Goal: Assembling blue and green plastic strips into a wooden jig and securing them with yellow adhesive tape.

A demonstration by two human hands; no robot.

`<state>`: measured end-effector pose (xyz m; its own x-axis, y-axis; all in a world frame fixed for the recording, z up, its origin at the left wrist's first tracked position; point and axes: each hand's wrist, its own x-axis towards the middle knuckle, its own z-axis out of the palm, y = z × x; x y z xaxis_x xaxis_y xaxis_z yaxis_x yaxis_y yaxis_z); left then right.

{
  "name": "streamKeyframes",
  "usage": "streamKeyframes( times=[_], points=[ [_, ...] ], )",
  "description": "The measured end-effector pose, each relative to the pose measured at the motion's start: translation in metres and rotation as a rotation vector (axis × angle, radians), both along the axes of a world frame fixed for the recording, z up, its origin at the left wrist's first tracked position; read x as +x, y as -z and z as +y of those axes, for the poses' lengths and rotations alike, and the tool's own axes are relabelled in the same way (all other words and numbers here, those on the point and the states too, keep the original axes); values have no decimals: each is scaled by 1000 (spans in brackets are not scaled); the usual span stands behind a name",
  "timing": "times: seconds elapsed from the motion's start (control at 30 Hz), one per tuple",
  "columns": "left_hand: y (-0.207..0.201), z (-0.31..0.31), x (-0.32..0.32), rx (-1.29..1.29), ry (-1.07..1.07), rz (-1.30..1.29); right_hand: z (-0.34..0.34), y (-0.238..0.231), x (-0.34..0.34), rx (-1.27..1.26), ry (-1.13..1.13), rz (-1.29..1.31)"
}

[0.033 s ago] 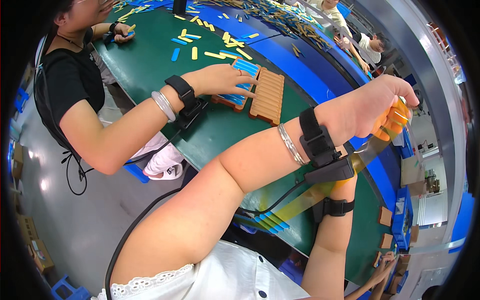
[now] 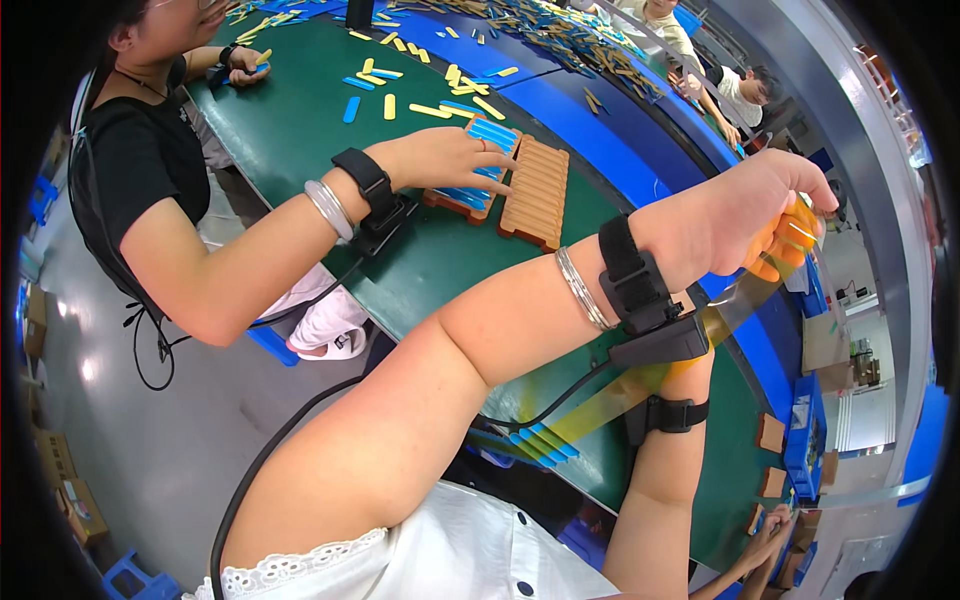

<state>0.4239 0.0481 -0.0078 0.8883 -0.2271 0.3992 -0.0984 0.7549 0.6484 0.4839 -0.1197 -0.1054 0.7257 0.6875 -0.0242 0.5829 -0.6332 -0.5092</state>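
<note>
My left arm reaches across the view from the lower left. At its end my left hand (image 2: 735, 220) is closed, its fingers curled round one end of a translucent yellow film strip (image 2: 735, 300); some fingers show orange through it. The strip slants down behind my left wrist strap toward several blue flat sticks (image 2: 543, 445), fanned side by side beneath my forearm. My right forearm rises from the lower edge, also wearing a black strap. My right hand is hidden behind my left wrist and its black device (image 2: 655, 340), so its fingers cannot be seen.
On the green table (image 2: 410, 280) stand an empty grooved brown tray (image 2: 535, 190) and a brown tray of blue sticks (image 2: 463, 198), under a co-worker's hand (image 2: 450, 158). Loose yellow and blue sticks (image 2: 455, 85) lie beyond. A blue bin (image 2: 803, 435) stands at right; black cables trail below.
</note>
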Motion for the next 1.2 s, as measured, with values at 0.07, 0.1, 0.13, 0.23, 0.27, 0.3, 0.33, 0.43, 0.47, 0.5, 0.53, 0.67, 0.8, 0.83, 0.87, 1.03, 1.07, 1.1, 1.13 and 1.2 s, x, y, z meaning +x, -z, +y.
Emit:
streamKeyframes(
  times=[0.07,0.1,0.13,0.23,0.27,0.3,0.33,0.43,0.47,0.5,0.53,0.67,0.8,0.83,0.87,1.03,1.07,1.1,1.13,1.2],
  points=[
    [-1,1,0,-1,9,14,2,5,-5,4,1,2],
    [-2,2,-1,-3,20,28,4,6,-1,7,1,4],
    [1,1,1,-1,17,29,5,4,3,9,2,5],
    [8,-2,3,-54,-14,-81,4,5,9,12,15,12],
    [8,-4,5,-57,-4,-73,1,9,12,11,29,16],
    [9,-7,6,-61,7,-66,-1,15,12,9,45,20],
    [6,-6,3,-58,1,-61,-5,19,3,14,43,23],
    [0,-3,-4,-51,-7,-50,-3,21,8,22,47,29],
    [-2,-3,-6,-6,-31,-32,-3,22,9,24,52,30],
    [-3,-2,-7,37,-54,-13,-3,22,11,24,57,31],
    [-3,-2,-8,38,-54,-10,-3,24,12,25,60,33],
    [-2,0,-6,56,-70,-18,-2,26,23,20,79,40],
    [-3,2,-4,23,-36,17,-7,24,36,4,102,43],
    [-3,4,-3,19,-45,15,-2,23,35,0,97,41],
    [-3,6,-3,-12,-31,29,0,23,31,-5,92,37],
    [-5,14,-4,-68,-3,58,27,27,8,-34,85,19],
    [-5,13,-3,-75,12,65,22,26,9,-42,92,15],
    [-5,13,-3,-82,26,72,18,26,6,-49,98,11],
    [-5,13,-3,-88,25,69,16,28,-2,-56,99,8],
    [-5,13,-2,-86,55,62,9,31,-15,-70,96,0]
  ],
)
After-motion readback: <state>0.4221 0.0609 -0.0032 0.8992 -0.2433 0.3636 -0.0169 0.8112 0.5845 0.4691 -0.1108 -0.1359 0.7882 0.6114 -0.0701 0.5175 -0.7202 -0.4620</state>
